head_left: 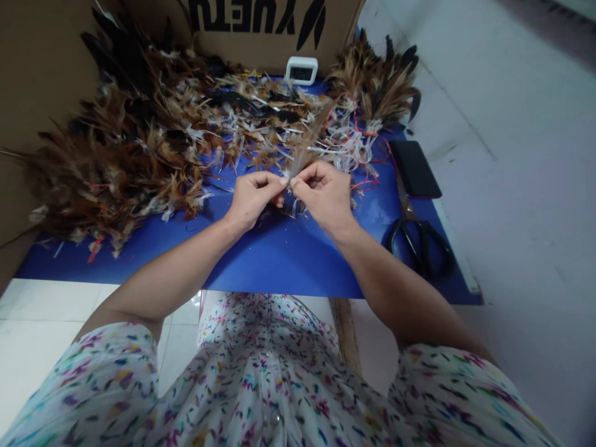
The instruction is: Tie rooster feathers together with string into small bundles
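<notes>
Floral shirt (265, 385) foremost; left hand (251, 200) and right hand (329, 197) pinch feathers (305, 148) between fingertips. Carton (270, 51) behind reads "YUETU", inverted.

From my end I see a blue tabletop (274, 261) carrying a brown feather heap (139, 149) at left, loose feathers (261, 118) mid-back, white clock (302, 71) behind, feather bunch (375, 81) back right, pale strips (349, 149), red string (365, 184), plus black phone (416, 169) and scissors (410, 216) near right edge.
</notes>
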Demonstrator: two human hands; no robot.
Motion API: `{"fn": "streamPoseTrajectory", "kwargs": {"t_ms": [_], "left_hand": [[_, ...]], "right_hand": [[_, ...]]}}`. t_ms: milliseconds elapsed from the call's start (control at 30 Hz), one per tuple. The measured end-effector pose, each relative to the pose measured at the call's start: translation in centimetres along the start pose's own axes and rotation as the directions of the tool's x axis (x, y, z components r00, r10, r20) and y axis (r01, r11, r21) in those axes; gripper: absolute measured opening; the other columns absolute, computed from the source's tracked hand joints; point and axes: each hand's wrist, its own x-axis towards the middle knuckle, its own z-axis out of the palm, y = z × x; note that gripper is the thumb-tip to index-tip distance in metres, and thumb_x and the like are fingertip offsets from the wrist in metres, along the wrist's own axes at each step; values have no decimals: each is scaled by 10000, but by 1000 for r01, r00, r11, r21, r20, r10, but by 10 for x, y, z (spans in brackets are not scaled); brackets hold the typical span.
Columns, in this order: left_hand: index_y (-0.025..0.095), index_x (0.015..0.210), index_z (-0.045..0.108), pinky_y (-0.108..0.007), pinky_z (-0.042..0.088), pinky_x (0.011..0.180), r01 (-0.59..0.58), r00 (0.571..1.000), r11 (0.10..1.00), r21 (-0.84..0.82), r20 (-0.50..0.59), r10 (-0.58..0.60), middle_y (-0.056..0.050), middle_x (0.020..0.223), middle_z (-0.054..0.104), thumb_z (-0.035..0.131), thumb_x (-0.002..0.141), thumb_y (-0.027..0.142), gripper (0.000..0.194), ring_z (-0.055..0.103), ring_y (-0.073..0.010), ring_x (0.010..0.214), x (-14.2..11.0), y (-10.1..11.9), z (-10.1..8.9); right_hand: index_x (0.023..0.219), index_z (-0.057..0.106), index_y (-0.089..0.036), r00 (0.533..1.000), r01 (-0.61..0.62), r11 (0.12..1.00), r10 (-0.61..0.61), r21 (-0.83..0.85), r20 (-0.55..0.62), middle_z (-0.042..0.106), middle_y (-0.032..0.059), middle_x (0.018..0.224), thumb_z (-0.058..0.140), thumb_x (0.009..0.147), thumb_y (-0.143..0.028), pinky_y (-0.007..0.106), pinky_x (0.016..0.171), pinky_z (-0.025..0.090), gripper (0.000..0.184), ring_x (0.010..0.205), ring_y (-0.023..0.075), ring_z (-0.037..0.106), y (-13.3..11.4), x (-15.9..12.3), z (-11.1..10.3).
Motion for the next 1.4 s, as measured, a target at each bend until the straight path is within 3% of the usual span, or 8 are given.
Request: {"fn": "streamPoseTrajectory", "kwargs": {"t_ms": [267, 533, 767, 933, 1167, 1400], "left_hand": [[144, 713, 645, -190, 502, 495, 164, 986, 974, -156, 57, -157, 28, 562, 614, 890, 633, 457, 405, 562, -59, 472, 4, 2, -3], [166, 927, 654, -208, 533, 512, 107, 990, 986, -125, 102, -94, 43, 620, 649, 927, 532, 489, 579, 596, -74, 493, 7, 0, -8], [154, 748, 619, -218, 514, 489, 44, 993, 999, 1, 109, -44, 6, 620, 637, 835, 660, 570, 477, 587, -84, 492, 6, -2, -9], [191, 778, 585, -230, 483, 467, -23, 997, 999, 37, 72, 21, 20, 584, 579, 744, 743, 625, 464, 561, -101, 496, 5, -6, -8], [212, 828, 570, -239, 424, 449, -164, 986, 983, 80, -6, 165, 26, 630, 564, 658, 796, 674, 472, 505, -92, 473, -1, -8, -1], [216, 847, 555, -233, 388, 447, -127, 989, 989, 80, -68, 133, 12, 723, 613, 622, 839, 651, 440, 488, -67, 471, -4, -7, 4]], "right_hand": [[682, 548, -218, 998, 12, 1000, -12, 11, 55, 560, -36, 607, 705, 757, -349, 250, 527, 406, 218, 564, 98, 500, 0, 1, -3], [680, 552, -215, 998, 1, 999, -3, 33, 62, 572, -30, 609, 716, 744, -340, 255, 535, 415, 215, 565, 101, 504, 0, 1, -4], [669, 559, -214, 998, -10, 1000, 8, 27, 60, 568, -35, 599, 711, 740, -312, 255, 539, 420, 194, 570, 104, 506, 1, 1, -4], [683, 552, -219, 996, -28, 999, 24, 43, 84, 570, -35, 615, 707, 763, -307, 255, 538, 435, 196, 563, 101, 520, 3, 1, -3], [673, 523, -218, 981, -155, 968, 127, 196, 150, 560, -54, 566, 735, 757, -307, 256, 547, 488, 245, 512, 87, 533, -4, -2, 2], [678, 521, -207, 945, -286, 912, 217, 295, 244, 558, -58, 554, 764, 750, -297, 236, 539, 483, 268, 506, 76, 533, -6, -4, 3]]}}
